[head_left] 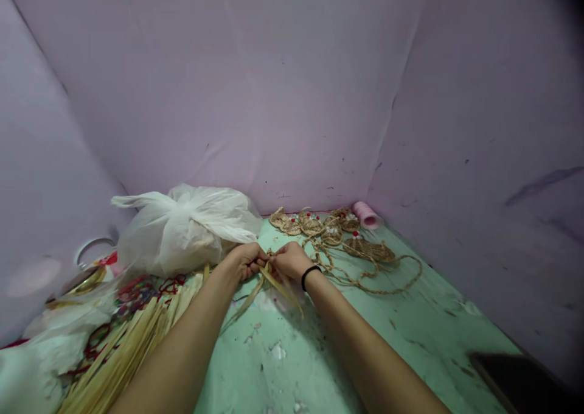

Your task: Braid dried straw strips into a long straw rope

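Note:
My left hand [249,260] and my right hand [289,260] meet over the middle of the green surface, both with fingers pinched on the same dried straw strips [267,274]. Flat pale ends of the strips hang down below my fingers, toward me. A small knotted or braided bit shows between my fingertips; its exact form is hidden. Just beyond my right hand lie several woven straw pieces [310,223] with red and white beads. A straw cord [365,277] curls beside them, close to my right wrist, which wears a black band.
At the back left sits a tied white plastic bag [182,231]. A bundle of straw strips [132,347] lies by my left forearm, near red cord and clear plastic. A pink thread spool [367,215] rests by the right wall; a dark flat object [524,380] is at lower right.

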Action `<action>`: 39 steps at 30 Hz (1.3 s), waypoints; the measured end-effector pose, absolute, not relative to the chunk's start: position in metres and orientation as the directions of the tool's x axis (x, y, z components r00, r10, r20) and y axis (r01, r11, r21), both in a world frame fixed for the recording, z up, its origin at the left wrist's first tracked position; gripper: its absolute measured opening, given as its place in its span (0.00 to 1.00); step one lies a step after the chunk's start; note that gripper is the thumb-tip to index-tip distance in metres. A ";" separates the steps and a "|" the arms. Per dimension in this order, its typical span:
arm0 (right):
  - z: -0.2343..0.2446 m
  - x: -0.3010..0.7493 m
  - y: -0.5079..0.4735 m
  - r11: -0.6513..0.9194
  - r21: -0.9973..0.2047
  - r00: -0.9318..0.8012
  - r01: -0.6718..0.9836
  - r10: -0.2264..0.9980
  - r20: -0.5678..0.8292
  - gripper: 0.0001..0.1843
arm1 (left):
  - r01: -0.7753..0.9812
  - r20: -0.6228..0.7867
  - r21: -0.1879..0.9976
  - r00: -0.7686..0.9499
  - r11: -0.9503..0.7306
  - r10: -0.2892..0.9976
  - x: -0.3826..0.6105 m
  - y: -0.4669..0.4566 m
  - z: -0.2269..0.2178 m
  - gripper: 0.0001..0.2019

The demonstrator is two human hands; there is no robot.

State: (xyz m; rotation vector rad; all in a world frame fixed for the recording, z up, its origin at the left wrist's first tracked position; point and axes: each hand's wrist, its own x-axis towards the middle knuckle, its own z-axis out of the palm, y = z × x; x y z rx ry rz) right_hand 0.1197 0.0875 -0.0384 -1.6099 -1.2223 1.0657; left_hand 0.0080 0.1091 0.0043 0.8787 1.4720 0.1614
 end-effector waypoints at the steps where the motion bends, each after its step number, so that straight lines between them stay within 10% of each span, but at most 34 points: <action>1: -0.043 0.119 0.089 -0.200 -0.945 0.136 0.258 0.976 -0.169 0.08 | 0.417 -0.781 0.607 0.153 0.677 0.606 0.006 0.110 0.001 0.15; 9: -0.049 0.121 0.091 -0.234 -0.911 0.056 0.339 0.972 -0.229 0.04 | 0.504 -0.510 0.749 0.022 0.431 0.860 0.006 0.101 -0.015 0.11; 25: -0.013 0.131 0.078 -0.028 -0.596 0.125 0.803 0.985 0.121 0.11 | 0.486 -0.497 0.779 0.093 0.396 0.863 0.001 0.097 -0.012 0.10; 39: -0.016 0.116 0.090 -0.135 -0.553 0.141 0.822 0.990 -0.032 0.19 | 0.496 -0.478 0.766 0.014 0.409 0.878 -0.009 0.096 -0.002 0.05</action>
